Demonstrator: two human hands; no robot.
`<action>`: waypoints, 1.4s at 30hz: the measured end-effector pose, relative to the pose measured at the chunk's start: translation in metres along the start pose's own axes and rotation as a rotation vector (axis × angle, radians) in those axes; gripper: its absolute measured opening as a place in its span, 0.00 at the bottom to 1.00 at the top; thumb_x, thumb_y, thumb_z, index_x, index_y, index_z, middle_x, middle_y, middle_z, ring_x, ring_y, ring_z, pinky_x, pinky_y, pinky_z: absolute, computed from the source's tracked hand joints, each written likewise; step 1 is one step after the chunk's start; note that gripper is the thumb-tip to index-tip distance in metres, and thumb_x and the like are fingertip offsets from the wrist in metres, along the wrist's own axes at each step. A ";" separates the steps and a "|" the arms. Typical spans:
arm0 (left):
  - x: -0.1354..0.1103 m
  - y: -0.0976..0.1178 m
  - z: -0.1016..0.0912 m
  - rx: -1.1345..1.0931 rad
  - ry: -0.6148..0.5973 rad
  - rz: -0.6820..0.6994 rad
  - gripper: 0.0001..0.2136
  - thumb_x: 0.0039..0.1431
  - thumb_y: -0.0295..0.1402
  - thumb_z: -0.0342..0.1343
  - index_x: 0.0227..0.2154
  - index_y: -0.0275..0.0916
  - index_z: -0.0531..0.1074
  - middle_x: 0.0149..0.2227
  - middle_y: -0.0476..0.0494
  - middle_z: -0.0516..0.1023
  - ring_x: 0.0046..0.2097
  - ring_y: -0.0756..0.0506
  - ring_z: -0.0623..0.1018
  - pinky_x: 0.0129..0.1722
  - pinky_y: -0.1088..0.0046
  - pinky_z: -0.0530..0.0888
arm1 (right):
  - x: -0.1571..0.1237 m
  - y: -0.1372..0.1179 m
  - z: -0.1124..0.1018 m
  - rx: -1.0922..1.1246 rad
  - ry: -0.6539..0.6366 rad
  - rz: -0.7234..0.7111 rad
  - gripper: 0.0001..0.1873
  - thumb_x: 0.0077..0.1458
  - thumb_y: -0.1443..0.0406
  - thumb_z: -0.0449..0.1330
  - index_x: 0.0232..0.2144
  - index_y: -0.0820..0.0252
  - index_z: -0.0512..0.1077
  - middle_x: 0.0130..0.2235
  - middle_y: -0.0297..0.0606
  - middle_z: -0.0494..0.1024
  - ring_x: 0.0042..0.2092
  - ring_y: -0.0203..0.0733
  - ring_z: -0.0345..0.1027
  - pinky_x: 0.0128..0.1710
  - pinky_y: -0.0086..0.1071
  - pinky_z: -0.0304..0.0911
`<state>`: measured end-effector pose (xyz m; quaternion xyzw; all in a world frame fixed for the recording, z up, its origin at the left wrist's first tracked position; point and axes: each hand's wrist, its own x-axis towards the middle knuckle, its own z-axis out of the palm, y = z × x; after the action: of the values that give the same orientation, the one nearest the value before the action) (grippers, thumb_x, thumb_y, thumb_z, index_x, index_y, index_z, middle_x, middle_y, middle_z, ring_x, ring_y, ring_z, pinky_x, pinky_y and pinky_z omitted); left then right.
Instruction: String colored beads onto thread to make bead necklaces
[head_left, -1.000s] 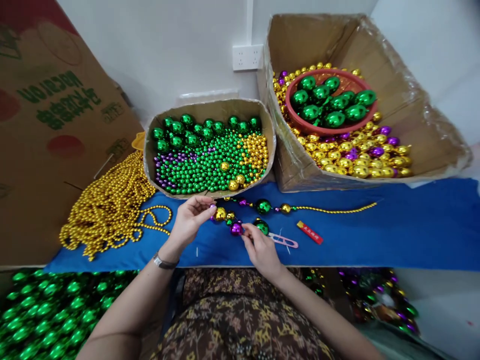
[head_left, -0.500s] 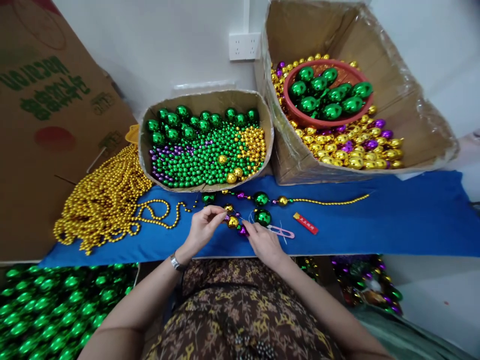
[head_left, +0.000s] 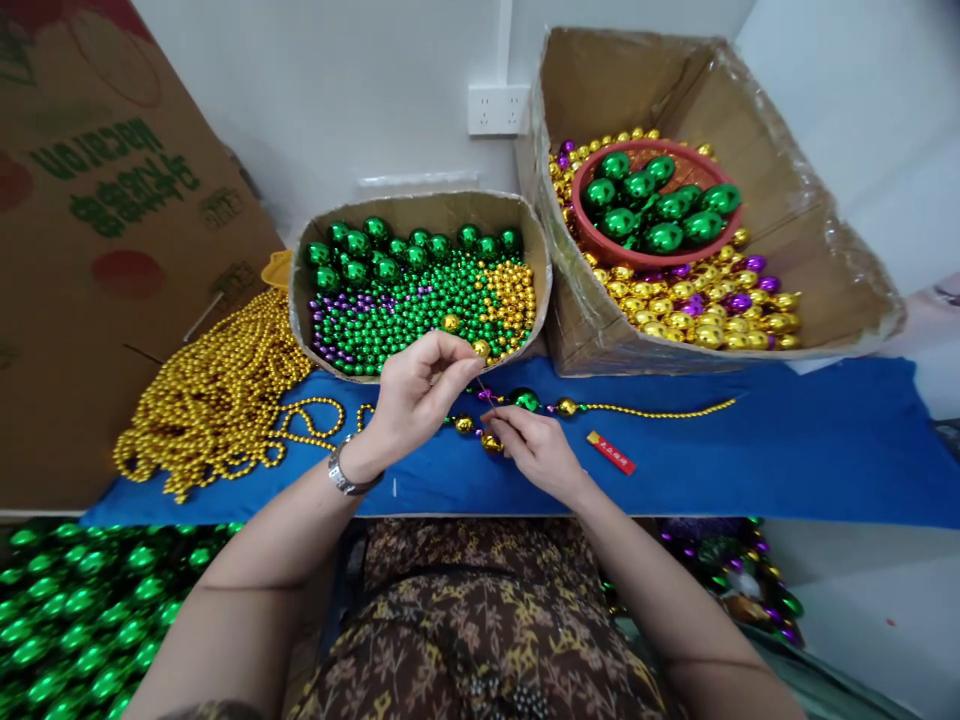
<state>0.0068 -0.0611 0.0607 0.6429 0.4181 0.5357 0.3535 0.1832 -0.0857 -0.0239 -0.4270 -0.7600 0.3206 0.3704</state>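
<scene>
My left hand [head_left: 416,390] is raised over the blue cloth [head_left: 750,450], fingers pinched on a thin thread or needle near a gold bead. My right hand [head_left: 529,445] rests on the cloth, fingers closed on the bead strand [head_left: 570,407] of gold, green and purple beads that runs right as a thin gold chain. Just behind my hands stands a small cardboard box [head_left: 420,205] of green, purple and gold beads.
A large cardboard box [head_left: 817,230] at back right holds gold and purple balls and a red bowl [head_left: 660,255] of green balls. A heap of gold bead chains [head_left: 217,395] lies at left. A red lighter [head_left: 613,452] lies right of my hand. Green balls [head_left: 75,620] fill the lower left.
My left hand has lifted up and back toward the small box, pulling the thread. My right hand moved slightly forward and now covers the pink clipper seen earlier.
</scene>
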 end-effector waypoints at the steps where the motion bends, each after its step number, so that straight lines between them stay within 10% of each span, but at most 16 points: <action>1: 0.004 0.004 0.001 -0.034 0.011 -0.004 0.06 0.54 0.33 0.62 0.28 0.37 0.73 0.29 0.46 0.76 0.31 0.50 0.74 0.32 0.74 0.70 | 0.000 0.001 -0.002 0.017 0.001 0.021 0.14 0.66 0.60 0.48 0.41 0.57 0.72 0.35 0.36 0.79 0.34 0.36 0.74 0.36 0.30 0.69; 7: 0.006 -0.004 0.009 -0.346 0.144 -0.079 0.13 0.60 0.45 0.55 0.37 0.40 0.70 0.39 0.44 0.77 0.39 0.47 0.77 0.35 0.71 0.75 | 0.009 -0.025 -0.042 0.071 0.047 0.054 0.13 0.65 0.59 0.51 0.38 0.58 0.73 0.25 0.29 0.73 0.22 0.28 0.66 0.23 0.22 0.62; 13: -0.024 -0.056 0.030 -0.418 -0.141 -0.195 0.20 0.57 0.49 0.56 0.44 0.40 0.72 0.43 0.39 0.78 0.47 0.43 0.77 0.45 0.66 0.74 | 0.034 -0.082 -0.092 0.265 0.184 -0.035 0.14 0.63 0.56 0.53 0.39 0.57 0.73 0.25 0.27 0.72 0.20 0.24 0.62 0.19 0.19 0.58; 18: -0.033 -0.057 0.050 -0.519 -0.216 -0.110 0.37 0.42 0.57 0.64 0.55 0.45 0.67 0.53 0.38 0.73 0.54 0.39 0.72 0.52 0.63 0.71 | 0.036 -0.092 -0.084 0.258 0.082 -0.073 0.13 0.63 0.57 0.54 0.38 0.59 0.73 0.27 0.28 0.73 0.21 0.24 0.65 0.21 0.19 0.62; 23: -0.016 -0.026 0.051 -0.559 -0.279 -0.143 0.24 0.52 0.49 0.61 0.50 0.46 0.70 0.41 0.44 0.76 0.34 0.48 0.76 0.32 0.72 0.73 | 0.034 -0.079 -0.072 0.233 0.054 -0.055 0.13 0.63 0.57 0.54 0.37 0.59 0.74 0.23 0.27 0.70 0.21 0.26 0.65 0.21 0.20 0.62; 29: -0.019 -0.039 0.056 -0.233 -0.513 -0.168 0.13 0.58 0.43 0.57 0.38 0.38 0.74 0.29 0.47 0.74 0.27 0.51 0.70 0.26 0.76 0.66 | 0.042 -0.083 -0.106 0.270 0.375 -0.111 0.13 0.64 0.56 0.53 0.37 0.57 0.72 0.23 0.24 0.66 0.20 0.23 0.60 0.20 0.19 0.56; 36: -0.049 -0.097 0.077 0.320 -0.757 -0.024 0.31 0.52 0.48 0.60 0.56 0.39 0.64 0.38 0.44 0.78 0.38 0.42 0.77 0.38 0.69 0.71 | 0.042 -0.091 -0.132 0.309 0.598 -0.217 0.08 0.64 0.62 0.55 0.35 0.59 0.72 0.21 0.25 0.64 0.20 0.24 0.59 0.19 0.22 0.54; 42: -0.057 -0.115 0.053 0.898 -0.861 -0.011 0.22 0.58 0.37 0.53 0.55 0.40 0.62 0.37 0.40 0.79 0.38 0.38 0.80 0.35 0.67 0.72 | 0.028 -0.066 -0.153 0.324 0.780 -0.151 0.10 0.57 0.58 0.63 0.31 0.59 0.73 0.19 0.26 0.64 0.18 0.26 0.56 0.16 0.24 0.53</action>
<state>0.0365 -0.0682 -0.0747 0.8851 0.4257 -0.0018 0.1882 0.2738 -0.0627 0.1164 -0.3957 -0.5321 0.2224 0.7147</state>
